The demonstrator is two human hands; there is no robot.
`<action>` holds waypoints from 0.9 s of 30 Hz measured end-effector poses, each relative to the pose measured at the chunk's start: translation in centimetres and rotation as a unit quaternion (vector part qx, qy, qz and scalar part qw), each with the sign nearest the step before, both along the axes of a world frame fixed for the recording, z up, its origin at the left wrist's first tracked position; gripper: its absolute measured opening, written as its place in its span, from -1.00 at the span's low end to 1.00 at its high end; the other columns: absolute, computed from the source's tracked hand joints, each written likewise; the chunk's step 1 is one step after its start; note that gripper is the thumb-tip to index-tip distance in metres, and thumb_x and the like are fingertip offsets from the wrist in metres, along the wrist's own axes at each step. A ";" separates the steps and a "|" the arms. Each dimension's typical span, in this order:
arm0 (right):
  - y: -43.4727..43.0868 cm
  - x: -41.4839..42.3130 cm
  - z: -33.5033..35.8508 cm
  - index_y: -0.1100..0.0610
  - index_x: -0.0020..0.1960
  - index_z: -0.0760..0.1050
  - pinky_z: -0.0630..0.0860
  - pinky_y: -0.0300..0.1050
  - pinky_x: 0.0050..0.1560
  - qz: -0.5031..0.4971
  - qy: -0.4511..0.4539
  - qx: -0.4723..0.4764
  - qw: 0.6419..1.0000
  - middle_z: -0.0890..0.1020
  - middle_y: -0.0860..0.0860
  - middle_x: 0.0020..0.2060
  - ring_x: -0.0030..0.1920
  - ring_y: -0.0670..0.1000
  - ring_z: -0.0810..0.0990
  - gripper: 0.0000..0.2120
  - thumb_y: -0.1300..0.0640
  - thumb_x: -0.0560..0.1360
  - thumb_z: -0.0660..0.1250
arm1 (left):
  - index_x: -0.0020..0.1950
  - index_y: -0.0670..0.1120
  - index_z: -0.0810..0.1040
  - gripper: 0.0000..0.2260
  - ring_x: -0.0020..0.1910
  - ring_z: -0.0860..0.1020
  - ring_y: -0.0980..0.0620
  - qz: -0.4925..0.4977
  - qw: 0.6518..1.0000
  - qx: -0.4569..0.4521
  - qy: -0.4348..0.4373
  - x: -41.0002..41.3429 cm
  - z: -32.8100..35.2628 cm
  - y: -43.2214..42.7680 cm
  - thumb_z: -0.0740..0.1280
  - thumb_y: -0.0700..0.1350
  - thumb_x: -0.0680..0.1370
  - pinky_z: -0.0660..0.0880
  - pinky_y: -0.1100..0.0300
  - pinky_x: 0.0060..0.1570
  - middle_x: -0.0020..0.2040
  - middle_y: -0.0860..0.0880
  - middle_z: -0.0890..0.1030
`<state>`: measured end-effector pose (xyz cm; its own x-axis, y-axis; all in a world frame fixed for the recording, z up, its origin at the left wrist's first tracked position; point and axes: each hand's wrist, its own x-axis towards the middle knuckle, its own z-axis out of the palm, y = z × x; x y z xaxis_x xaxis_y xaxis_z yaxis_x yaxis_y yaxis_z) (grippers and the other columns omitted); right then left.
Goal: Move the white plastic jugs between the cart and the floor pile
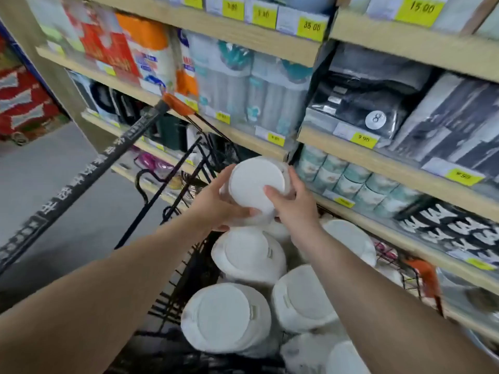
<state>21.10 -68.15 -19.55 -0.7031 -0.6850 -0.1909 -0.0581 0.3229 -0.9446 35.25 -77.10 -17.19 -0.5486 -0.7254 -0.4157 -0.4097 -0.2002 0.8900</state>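
Note:
Both my hands hold one white round tub point(255, 182) with its flat white lid facing me, raised above a black wire cart point(172, 300). My left hand point(218, 206) grips its left and lower side with curled fingers. My right hand point(293, 203) grips its right side, thumb lying on the lid. Several more white lidded tubs point(248, 255) lie packed in the cart below. The held tub is level with the lower wooden shelf edge point(259, 147).
Wooden shelves point(378, 160) with yellow price tags fill the right and back, stocked with tissue packs, rolls point(348, 182) and dark wrapped textiles point(361, 109). The cart's black handle bar point(89, 182) with an orange end crosses left. Grey floor point(54, 179) lies at the left.

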 end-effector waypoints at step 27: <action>15.7 2.5 9.6 0.13 0.20 0.57 0.49 -0.14 0.18 -0.221 0.183 0.023 0.958 0.68 0.05 0.00 -0.01 -0.03 0.61 -0.71 0.08 0.51 0.40 | 0.31 -0.05 0.54 -0.60 0.01 0.56 0.05 -0.238 0.915 -0.283 0.160 -5.3 6.3 7.9 0.47 -0.16 0.49 0.46 0.38 0.06 0.11 0.04 0.60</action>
<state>23.56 -52.42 -9.94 -0.9481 -0.3017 0.1001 -0.2299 0.4333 -0.8714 29.95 -69.22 -10.90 -0.8869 -0.4217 0.1887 -0.0315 0.4628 0.8859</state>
